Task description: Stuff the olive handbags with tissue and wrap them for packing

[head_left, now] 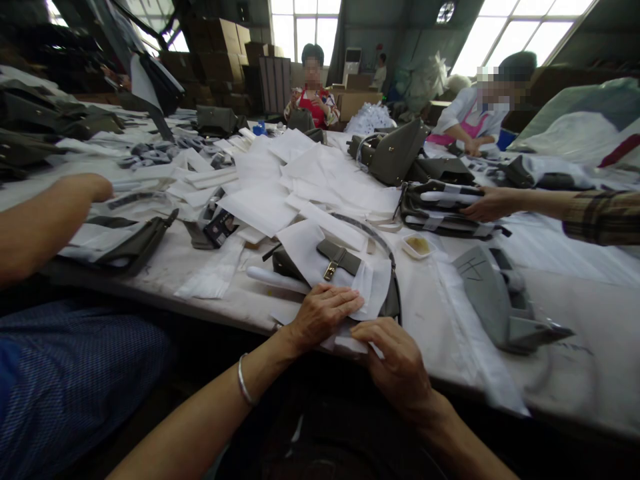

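Observation:
An olive-green handbag [285, 264] lies at the table's near edge, partly covered by a white wrapping sheet [305, 247]. Its flap strap with a gold-coloured clasp [331, 267] pokes out over the sheet, and a dark handle [395, 267] curves round the right side. Fingers stretched out, my left hand [325, 317] lies flat on the sheet just below the clasp. My right hand [397, 360] is closed, its fingertips pinching white sheet material [350, 343] at the bag's near edge. The bag's lower side is hidden behind my hands.
Loose white sheets [260, 193] are heaped beyond the bag. A small dish [419, 246] and a grey-green bag piece [493, 300] are to the right. A co-worker's hand [493, 203] touches another bag [445, 210]; another person's arm [45, 220] reaches in at left.

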{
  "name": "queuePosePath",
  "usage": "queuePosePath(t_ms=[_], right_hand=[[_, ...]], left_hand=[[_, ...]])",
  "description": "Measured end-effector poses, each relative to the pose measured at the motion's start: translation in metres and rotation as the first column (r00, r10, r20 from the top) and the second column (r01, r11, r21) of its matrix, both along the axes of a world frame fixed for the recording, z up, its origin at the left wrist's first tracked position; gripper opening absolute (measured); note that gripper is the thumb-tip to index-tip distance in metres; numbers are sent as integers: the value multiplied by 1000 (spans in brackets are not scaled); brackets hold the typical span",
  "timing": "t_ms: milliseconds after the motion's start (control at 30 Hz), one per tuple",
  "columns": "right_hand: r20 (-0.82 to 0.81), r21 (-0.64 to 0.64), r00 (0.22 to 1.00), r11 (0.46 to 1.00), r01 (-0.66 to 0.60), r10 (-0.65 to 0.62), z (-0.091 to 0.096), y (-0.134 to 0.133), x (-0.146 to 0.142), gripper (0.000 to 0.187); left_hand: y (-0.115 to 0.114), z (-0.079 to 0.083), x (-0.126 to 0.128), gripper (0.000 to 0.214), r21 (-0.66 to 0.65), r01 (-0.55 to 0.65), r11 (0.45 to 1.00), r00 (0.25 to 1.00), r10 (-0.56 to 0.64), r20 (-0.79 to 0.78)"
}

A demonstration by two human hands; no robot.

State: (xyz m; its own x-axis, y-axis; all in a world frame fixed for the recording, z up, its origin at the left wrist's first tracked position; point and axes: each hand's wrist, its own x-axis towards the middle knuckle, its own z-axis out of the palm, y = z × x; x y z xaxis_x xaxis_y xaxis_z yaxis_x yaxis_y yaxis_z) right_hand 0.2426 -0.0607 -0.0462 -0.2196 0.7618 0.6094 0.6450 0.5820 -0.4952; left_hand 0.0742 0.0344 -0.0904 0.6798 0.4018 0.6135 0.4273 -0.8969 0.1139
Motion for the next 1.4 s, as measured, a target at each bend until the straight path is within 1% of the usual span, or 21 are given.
queuePosePath(t_ms=[67,133,200,267,333,367,433,500,567,633,733,833,933,1033,1133,1200,1267,1333,1400], right_hand=[[68,51,996,997,59,-62,9,13,3,12],[149,105,983,990,93,-108,20,21,4,9],[222,158,970,985,63,-98,28,25,3,9],[264,164,964,987,-5,-38,32,26,0,13],[268,99,964,995,-30,2,29,26,-3,15],[265,58,964,998,-1,-15,27,27,-4,17],[279,-10,953,992,127,-119,22,30,-6,23],[313,-51,923,966,252,-224,19,34,-6,26],[329,-86,905,946,313,-269,19,39,-4,25],[319,-131,909,937,324,-269,20,46,-2,23],[258,-224,928,917,329,-269,20,57,5,19],[156,-336,944,883,328,-292,17,69,14,21],[40,-420,947,855,305,-318,11,76,20,26],[-55,-476,940,837,272,-337,3,79,23,29],[-127,-524,931,820,230,-342,-3,82,24,28],[-132,-532,932,818,220,-337,-6,84,23,27],[-96,-524,940,820,231,-327,-8,86,21,25],[-32,-511,943,816,268,-330,-10,86,19,23],[59,-491,934,804,335,-353,-11,85,18,21]], left_hand=[[-1,2,-4,31,-59,22,998,1000,-22,11],[-2,5,-8,32,-115,51,992,999,-49,21],[-4,10,-11,33,-175,86,981,996,-80,41],[-5,14,-11,35,-231,107,967,993,-93,68],[-6,18,-11,36,-256,97,962,993,-75,92],[-7,19,-10,36,-262,85,961,993,-61,99],[-8,21,-8,32,-273,55,960,994,-27,106],[-9,21,-5,23,-289,16,957,994,18,112],[-10,19,-2,19,-294,-25,955,991,63,119],[-11,15,2,18,-283,-65,957,984,109,142],[-10,10,11,19,-247,-135,960,966,183,185],[-8,9,21,23,-210,-225,951,947,264,180],[-5,12,27,21,-176,-296,939,933,324,154],[-6,15,28,21,-153,-316,936,934,336,124],[-8,17,25,22,-151,-284,947,949,300,101],[-11,17,24,22,-167,-257,952,956,276,99],[-12,16,24,22,-177,-259,949,956,279,95],[-14,14,26,22,-168,-284,944,950,301,86],[-14,12,26,19,-138,-295,946,949,307,74]])
